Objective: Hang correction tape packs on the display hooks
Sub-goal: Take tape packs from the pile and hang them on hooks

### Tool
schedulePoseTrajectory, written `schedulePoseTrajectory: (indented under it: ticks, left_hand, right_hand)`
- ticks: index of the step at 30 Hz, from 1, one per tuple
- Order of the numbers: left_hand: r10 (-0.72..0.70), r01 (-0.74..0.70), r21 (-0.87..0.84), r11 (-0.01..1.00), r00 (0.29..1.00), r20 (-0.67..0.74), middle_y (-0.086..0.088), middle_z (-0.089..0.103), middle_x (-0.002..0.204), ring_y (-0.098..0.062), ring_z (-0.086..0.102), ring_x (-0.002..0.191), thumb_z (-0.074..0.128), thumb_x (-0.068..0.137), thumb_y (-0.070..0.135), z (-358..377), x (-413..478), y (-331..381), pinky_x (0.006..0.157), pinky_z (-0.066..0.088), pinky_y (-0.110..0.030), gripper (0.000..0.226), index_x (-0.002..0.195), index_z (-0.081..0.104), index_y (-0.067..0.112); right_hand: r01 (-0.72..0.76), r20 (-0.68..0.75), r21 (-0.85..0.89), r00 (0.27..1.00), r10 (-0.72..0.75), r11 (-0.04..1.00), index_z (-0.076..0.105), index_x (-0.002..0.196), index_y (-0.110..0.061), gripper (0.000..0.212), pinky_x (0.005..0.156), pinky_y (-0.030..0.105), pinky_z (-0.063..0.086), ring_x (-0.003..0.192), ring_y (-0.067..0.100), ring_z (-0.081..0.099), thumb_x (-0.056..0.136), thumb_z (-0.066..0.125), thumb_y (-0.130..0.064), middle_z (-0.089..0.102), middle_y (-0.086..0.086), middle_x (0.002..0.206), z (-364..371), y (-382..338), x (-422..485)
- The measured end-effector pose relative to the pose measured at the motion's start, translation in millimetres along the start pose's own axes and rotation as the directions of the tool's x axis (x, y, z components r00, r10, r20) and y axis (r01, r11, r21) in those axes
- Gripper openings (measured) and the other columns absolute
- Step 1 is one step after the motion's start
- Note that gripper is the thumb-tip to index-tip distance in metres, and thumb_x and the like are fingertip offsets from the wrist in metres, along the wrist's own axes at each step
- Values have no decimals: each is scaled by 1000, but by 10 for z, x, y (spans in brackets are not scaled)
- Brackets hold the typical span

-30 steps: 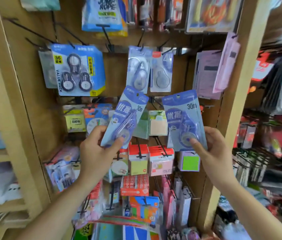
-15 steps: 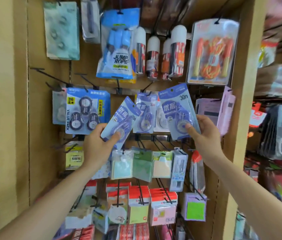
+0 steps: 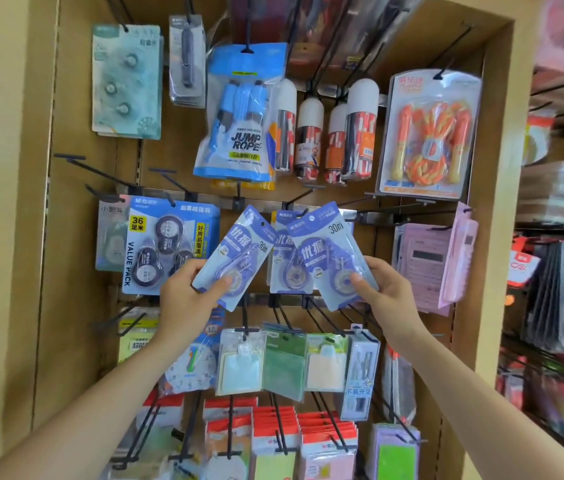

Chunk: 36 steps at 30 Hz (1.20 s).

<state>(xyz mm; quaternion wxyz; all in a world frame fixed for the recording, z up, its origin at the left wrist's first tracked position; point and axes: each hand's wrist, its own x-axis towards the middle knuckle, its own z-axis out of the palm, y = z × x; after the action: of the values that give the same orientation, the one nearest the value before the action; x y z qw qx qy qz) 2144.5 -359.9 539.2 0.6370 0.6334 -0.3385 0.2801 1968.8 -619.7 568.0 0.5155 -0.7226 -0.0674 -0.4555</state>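
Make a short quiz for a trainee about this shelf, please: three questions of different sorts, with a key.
1. True or false: the right hand holds nothing.
2. Which item hangs just left of the left correction tape pack, which the left hand holds? A. a stapler; B. the blue value pack; C. a notebook.
3. Fill in: the right correction tape pack shows the length "___ m".
Key: 1 false, it grips the right correction tape pack; 2 B; 3 30.
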Motion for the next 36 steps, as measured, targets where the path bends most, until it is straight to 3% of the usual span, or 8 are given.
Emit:
schedulePoseTrajectory:
  ticks: [3, 7, 16, 21, 25, 27, 31, 36]
  left_hand:
    - [-19, 18, -30, 999, 1000, -15, 8, 69, 82, -15, 69, 66, 76, 88, 25, -32, -29, -14, 65, 61, -45, 16, 99, 67, 18]
    - [-23, 20, -59, 998, 999, -38, 0, 71, 85, -18, 69, 64, 76, 89, 20, -43, -56, -16, 54, 56, -22, 17, 102, 67, 13]
    - [-25, 24, -129, 991, 1000, -9, 7, 71, 84, -11, 70, 64, 74, 90, 18, -46, -79, 2, 60, 61, -33, 15, 103, 67, 16]
    - [-26, 26, -137, 990, 1000, 3, 13, 71, 86, -9, 71, 70, 74, 90, 17, -51, -83, 7, 58, 61, -30, 15, 103, 66, 17]
    - [-17, 17, -118, 993, 1000, 6, 6, 71, 89, -7, 69, 75, 75, 89, 21, -70, -83, 29, 59, 58, -24, 18, 104, 66, 19]
    - [-31, 34, -130, 991, 999, 28, 3, 71, 91, -6, 68, 76, 75, 88, 23, -75, -90, 40, 60, 57, -24, 18, 103, 66, 19]
    - [-33, 43, -125, 991, 997, 76, 3, 68, 87, -7, 63, 71, 75, 87, 30, -76, -66, 115, 63, 52, -28, 17, 101, 67, 25]
    - [-55, 72, -141, 987, 991, 118, 1, 70, 91, -10, 66, 77, 76, 87, 27, 8, -27, 252, 70, 57, -37, 16, 101, 68, 25]
  right_hand:
    - [-1, -33, -17, 999, 1, 1000, 61, 123, -19, 28, 61, 19, 56, 97, 16, 73, 95, 64, -23, 71, 1, 113, 123, -27, 87]
    - [-17, -103, -37, 995, 13, 999, 62, 120, -23, 26, 59, 18, 55, 93, 14, 73, 94, 65, -26, 72, -2, 110, 184, 28, 189]
    - [-100, -197, -142, 978, 71, 985, 66, 113, -22, 26, 76, 39, 63, 92, 14, 73, 89, 72, -32, 73, -3, 106, 218, 262, 446]
    - [-138, -227, -299, 971, 70, 944, 66, 109, -18, 29, 72, 37, 62, 85, 15, 72, 87, 74, -35, 74, 3, 101, 327, 406, 708]
    - [-139, -136, -529, 988, 78, 837, 63, 103, -25, 34, 70, 40, 60, 80, 16, 70, 82, 75, -49, 73, 0, 93, 323, 453, 738]
    - [-93, -37, -615, 995, 89, 783, 58, 108, -31, 33, 66, 30, 56, 79, 13, 68, 85, 72, -51, 71, -5, 89, 247, 447, 671]
    - [6, 114, -750, 986, 121, 661, 64, 122, -24, 39, 81, 35, 58, 85, 10, 69, 89, 70, -43, 75, -8, 92, -14, 571, 489]
    - [34, 170, -727, 977, 131, 686, 70, 110, -21, 26, 75, 25, 56, 81, 5, 66, 91, 68, -38, 72, -8, 90, -179, 629, 351]
